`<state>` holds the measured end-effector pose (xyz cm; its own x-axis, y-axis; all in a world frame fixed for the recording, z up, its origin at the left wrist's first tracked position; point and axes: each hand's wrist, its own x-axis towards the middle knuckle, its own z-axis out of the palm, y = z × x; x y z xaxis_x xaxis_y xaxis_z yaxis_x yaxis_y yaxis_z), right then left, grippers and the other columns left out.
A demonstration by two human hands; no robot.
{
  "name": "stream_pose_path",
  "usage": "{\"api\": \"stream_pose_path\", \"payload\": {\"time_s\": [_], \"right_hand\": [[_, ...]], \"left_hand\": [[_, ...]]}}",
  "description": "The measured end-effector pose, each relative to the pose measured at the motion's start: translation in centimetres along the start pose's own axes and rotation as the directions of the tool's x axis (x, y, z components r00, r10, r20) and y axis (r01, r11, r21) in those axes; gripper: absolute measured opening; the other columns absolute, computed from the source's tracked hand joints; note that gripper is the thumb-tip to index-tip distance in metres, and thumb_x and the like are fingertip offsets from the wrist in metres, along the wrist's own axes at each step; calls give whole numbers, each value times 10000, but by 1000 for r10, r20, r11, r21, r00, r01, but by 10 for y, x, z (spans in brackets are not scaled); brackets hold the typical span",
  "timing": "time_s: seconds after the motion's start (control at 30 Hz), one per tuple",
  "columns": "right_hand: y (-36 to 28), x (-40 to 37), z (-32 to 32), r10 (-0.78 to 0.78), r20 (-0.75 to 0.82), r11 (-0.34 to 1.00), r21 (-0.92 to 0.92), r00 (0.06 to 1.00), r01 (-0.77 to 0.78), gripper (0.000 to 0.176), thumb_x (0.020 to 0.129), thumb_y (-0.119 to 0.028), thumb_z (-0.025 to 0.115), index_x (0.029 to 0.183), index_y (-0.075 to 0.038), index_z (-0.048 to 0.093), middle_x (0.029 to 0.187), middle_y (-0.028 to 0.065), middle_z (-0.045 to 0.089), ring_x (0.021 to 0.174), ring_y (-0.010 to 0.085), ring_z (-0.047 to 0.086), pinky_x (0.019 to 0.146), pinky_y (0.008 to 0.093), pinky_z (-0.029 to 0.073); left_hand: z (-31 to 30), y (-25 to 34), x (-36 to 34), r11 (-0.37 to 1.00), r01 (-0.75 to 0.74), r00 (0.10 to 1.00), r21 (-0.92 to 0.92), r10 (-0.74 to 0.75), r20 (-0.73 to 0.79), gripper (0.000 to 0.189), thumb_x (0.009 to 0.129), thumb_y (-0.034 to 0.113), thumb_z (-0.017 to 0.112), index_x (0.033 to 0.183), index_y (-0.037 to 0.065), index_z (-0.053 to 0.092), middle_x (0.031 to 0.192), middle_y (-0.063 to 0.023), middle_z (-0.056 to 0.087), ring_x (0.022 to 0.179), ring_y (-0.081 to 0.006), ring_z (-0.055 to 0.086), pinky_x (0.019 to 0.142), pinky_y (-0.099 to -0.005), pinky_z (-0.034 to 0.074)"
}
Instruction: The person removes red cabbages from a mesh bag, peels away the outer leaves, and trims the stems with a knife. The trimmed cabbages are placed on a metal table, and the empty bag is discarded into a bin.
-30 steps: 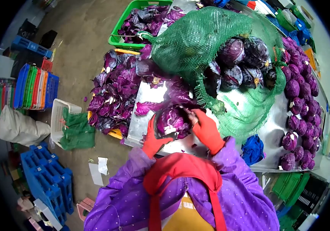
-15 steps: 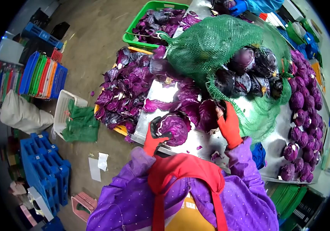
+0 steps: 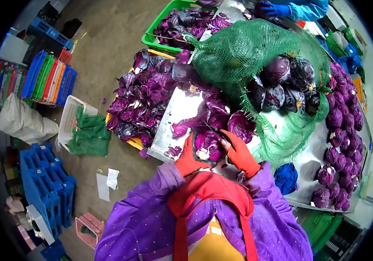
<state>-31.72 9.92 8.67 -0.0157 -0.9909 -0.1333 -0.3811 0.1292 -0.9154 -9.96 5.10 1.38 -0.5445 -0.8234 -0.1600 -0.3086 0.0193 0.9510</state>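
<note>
A red cabbage head (image 3: 210, 148), its pale cut stem facing up, is held in front of my chest. My left hand (image 3: 189, 156), in a red glove with a dark palm, is wrapped round its left side. My right hand (image 3: 237, 154), also red-gloved with a bare fingertip showing, is closed at the cabbage's right side. A thin dark edge shows by its fingers; I cannot make out what it is. Loose outer leaves (image 3: 241, 126) lie on the metal table (image 3: 175, 108) just beyond my hands.
A green mesh sack (image 3: 234, 52) spills several dark cabbages (image 3: 291, 74). Trimmed cabbages (image 3: 343, 130) are piled at the right. Leaves fill an orange-rimmed crate (image 3: 135, 145) and a green crate (image 3: 149, 41). Another person's blue-gloved hand (image 3: 275, 9) is at the top. Blue cloth (image 3: 285, 178) lies near the edge.
My right hand has moved left and in to the cabbage, leaving the loose leaf behind. The cabbage has turned so its stem faces up, and my left hand has shifted right.
</note>
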Motion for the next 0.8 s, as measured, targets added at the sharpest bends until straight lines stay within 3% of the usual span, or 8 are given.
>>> {"api": "stream_pose_path", "payload": {"time_s": [0.07,0.1,0.2,0.27,0.47,0.6,0.73,0.8], "right_hand": [[-12,-10,-2,42,35,985,-170,999,-35,482,953,-255,514,1375,-40,426,1326,224,499,1107,406,565,937,413,455],[-23,-16,-1,72,53,967,-248,996,-57,508,944,-262,520,1393,-54,406,1351,230,477,1101,421,565,925,429,465],[-18,-28,6,119,86,910,-408,989,-74,679,873,-285,577,1465,-114,291,1407,323,373,966,462,614,805,474,523],[-17,-26,8,157,65,882,-458,985,-110,690,863,-279,582,1466,-117,287,1396,344,369,912,456,628,758,471,530],[-12,-16,4,73,28,862,-505,997,-49,645,874,-273,579,1454,-159,321,1391,318,392,873,434,634,709,457,532],[-15,-6,4,63,-30,847,-527,998,-69,471,915,-263,549,1358,-142,443,1321,232,493,889,411,632,706,455,532],[4,11,-8,-105,-157,923,-384,982,38,368,919,-241,547,1252,-86,535,1157,211,597,910,388,628,769,432,514],[-3,27,-23,53,-197,954,-279,979,-108,294,945,-225,552,1158,-27,593,976,194,657,883,338,651,769,376,499]], "left_hand": [[-3,14,1,997,-78,996,-28,80,49,1325,499,341,921,1492,9,109,1439,-209,303,1359,-368,295,1118,-443,300],[0,7,2,990,-102,995,101,100,21,1344,484,372,924,1486,-7,112,1448,-216,297,1360,-367,288,1121,-445,292],[8,1,4,988,124,992,90,-122,-27,1356,447,308,959,1486,1,144,1447,-192,314,1358,-319,321,1117,-416,307],[9,12,10,968,122,992,218,-117,-36,1345,447,392,939,1477,-1,167,1418,-213,335,1338,-348,330,1121,-427,289],[16,31,22,898,120,993,423,-103,-62,1211,462,452,900,1386,-17,272,1322,-224,380,1244,-386,382,1070,-463,321],[19,36,23,878,165,986,450,-138,-91,1197,470,452,893,1373,-20,266,1324,-233,351,1232,-392,362,1055,-468,333],[19,47,24,847,151,988,509,-137,-65,1272,464,458,902,1417,-29,215,1359,-237,329,1267,-399,338,1081,-465,319],[13,55,24,871,171,980,461,-199,14,1291,488,454,900,1446,-22,177,1393,-254,317,1305,-415,312,1102,-472,300]]}}
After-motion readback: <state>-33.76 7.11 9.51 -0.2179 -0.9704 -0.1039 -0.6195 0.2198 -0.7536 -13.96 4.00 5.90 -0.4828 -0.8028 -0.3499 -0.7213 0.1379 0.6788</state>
